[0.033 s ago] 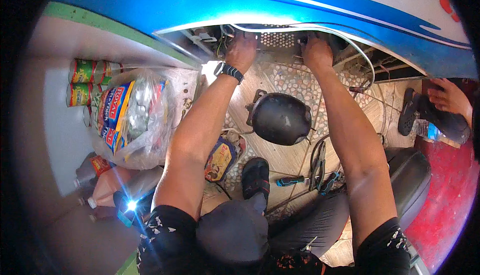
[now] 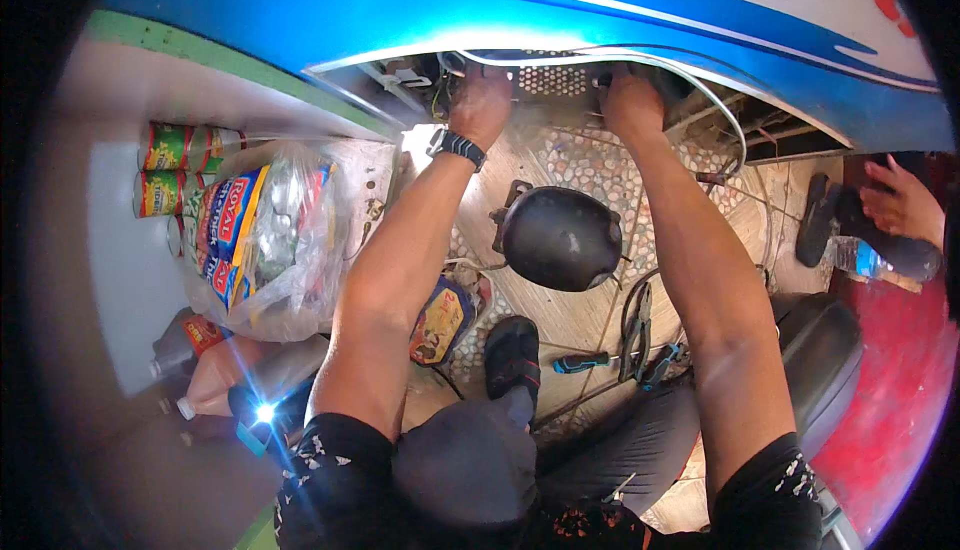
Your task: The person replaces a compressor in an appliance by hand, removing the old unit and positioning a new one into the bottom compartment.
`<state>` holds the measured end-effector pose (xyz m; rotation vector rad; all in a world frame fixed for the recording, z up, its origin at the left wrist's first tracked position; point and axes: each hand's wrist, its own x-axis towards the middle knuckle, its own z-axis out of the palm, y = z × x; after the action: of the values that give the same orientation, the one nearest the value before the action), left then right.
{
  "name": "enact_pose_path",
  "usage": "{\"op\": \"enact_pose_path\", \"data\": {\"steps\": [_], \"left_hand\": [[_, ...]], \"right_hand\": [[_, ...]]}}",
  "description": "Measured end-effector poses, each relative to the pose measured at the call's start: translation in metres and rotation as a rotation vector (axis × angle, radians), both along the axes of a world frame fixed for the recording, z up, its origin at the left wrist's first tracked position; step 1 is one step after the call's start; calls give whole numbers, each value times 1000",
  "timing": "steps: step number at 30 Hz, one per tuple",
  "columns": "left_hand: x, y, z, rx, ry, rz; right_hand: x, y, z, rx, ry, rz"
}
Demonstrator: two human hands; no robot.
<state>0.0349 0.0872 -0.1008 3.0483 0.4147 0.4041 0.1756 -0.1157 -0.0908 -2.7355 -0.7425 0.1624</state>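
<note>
Both my hands reach into the low opening of a blue and white appliance. My left hand, with a watch on its wrist, is at the left side of a perforated metal panel. At the panel's right side is my right hand. The fingers of both hands run into shadow under the edge, so what they grip, if anything, is hidden. A white cable loops along the opening. Between my forearms a rounded black compressor sits on the tiled floor.
Pliers, a blue-and-black screwdriver and another blue-handled tool lie near my leg. To the left are a filled plastic bag, cans, bottles and a bright lamp. Another person's hand is at the right.
The other person's hand at the right has shifted slightly. My hands stay at the opening with barely any movement.
</note>
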Motion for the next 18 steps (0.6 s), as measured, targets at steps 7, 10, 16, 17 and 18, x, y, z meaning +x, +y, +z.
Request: {"op": "enact_pose_path", "data": {"steps": [7, 10, 16, 17, 18], "left_hand": [[-84, -139, 89, -588, -116, -388], [-109, -170, 102, -448, 109, -367], [-117, -184, 92, -230, 154, -430], [-111, -189, 91, -211, 144, -440], [-111, -191, 89, -193, 151, -429]], "right_hand": [[3, -13, 15, -101, -51, 114], [-3, -4, 32, -167, 36, 82], [5, 5, 41, -224, 66, 154], [14, -6, 31, -184, 37, 120], [9, -7, 26, -139, 25, 107]]}}
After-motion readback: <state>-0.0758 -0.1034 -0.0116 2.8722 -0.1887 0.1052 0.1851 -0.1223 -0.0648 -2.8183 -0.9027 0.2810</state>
